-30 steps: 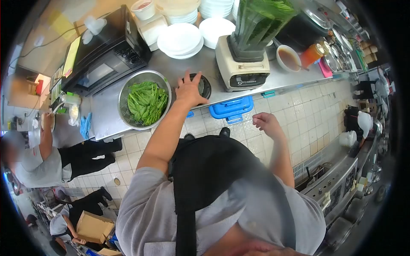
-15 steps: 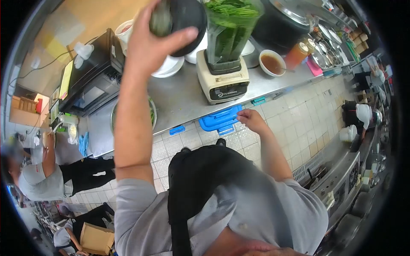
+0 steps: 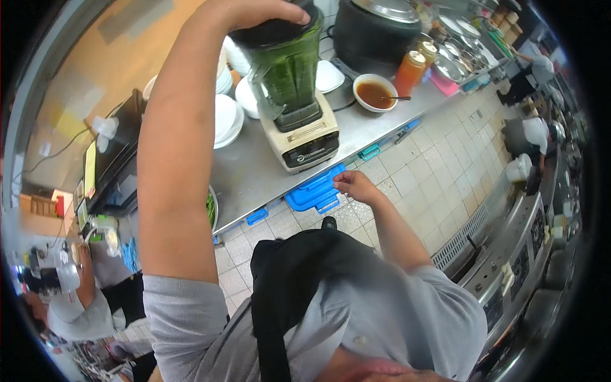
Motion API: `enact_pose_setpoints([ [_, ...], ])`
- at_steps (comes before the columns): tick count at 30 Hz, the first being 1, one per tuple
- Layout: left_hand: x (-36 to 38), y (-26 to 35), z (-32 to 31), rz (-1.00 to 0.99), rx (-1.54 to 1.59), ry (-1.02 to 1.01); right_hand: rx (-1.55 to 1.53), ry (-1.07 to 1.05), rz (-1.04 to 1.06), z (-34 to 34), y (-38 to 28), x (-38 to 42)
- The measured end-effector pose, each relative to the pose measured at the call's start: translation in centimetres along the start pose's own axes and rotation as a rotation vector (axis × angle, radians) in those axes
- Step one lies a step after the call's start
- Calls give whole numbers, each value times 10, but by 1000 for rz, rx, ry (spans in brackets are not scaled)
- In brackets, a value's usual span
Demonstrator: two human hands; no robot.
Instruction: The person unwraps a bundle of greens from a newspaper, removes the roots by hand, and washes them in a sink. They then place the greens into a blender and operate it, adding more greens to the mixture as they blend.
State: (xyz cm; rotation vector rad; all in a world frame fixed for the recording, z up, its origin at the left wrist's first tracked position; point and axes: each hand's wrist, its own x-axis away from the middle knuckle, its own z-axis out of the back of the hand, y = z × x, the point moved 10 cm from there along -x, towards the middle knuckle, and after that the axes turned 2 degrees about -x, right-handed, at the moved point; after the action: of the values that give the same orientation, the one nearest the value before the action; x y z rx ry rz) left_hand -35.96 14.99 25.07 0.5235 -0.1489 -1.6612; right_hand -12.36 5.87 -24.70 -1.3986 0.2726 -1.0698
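My left hand (image 3: 261, 9) is at the top edge of the view, gripping the black blender lid (image 3: 270, 33), which sits on the jar's mouth. Part of that hand is cut off by the frame. Below the lid, the clear blender jar (image 3: 289, 73) is packed with green leaves and stands on its cream base (image 3: 305, 137) on the steel counter. My right hand (image 3: 356, 186) hovers in front of the counter edge, right of the base and apart from it. Its fingers are drawn together, and nothing shows between them.
To the right of the blender stand a bowl of brown sauce (image 3: 374, 93) with a spoon, orange bottles (image 3: 409, 73) and a large black pot (image 3: 375, 32). White plates (image 3: 227, 121) sit on the left. Blue lids (image 3: 316, 189) show below the counter (image 3: 248, 172). Co-workers (image 3: 70, 312) are at left and far right.
My left hand has brought the lid right and onto the jar; before, the jar was uncovered with leaves at its top. The view has shifted. My right hand stays near the counter edge.
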Motion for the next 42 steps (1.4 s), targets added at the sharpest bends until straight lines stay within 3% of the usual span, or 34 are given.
enact_pose_setpoints([
  [2, -18, -14, -19, -122, 90, 8, -31, 17, 19, -4, -9, -4],
  [5, -18, -20, -25, -128, 146, 20, -145, 53, 63, -14, -20, -20],
  [11, -17, -9, -24, -108, 71, -12, -520, 116, -128, -22, -31, -46],
  [23, -21, -8, -30, -167, 97, -108, -661, 104, -39, -19, -70, -36],
  [28, -8, 4, -17, 13, -73, -128, -664, 155, -44, -9, -83, -42],
  [42, 1, 15, -12, 4, -83, -179, -774, 101, -44, 7, -83, -42],
])
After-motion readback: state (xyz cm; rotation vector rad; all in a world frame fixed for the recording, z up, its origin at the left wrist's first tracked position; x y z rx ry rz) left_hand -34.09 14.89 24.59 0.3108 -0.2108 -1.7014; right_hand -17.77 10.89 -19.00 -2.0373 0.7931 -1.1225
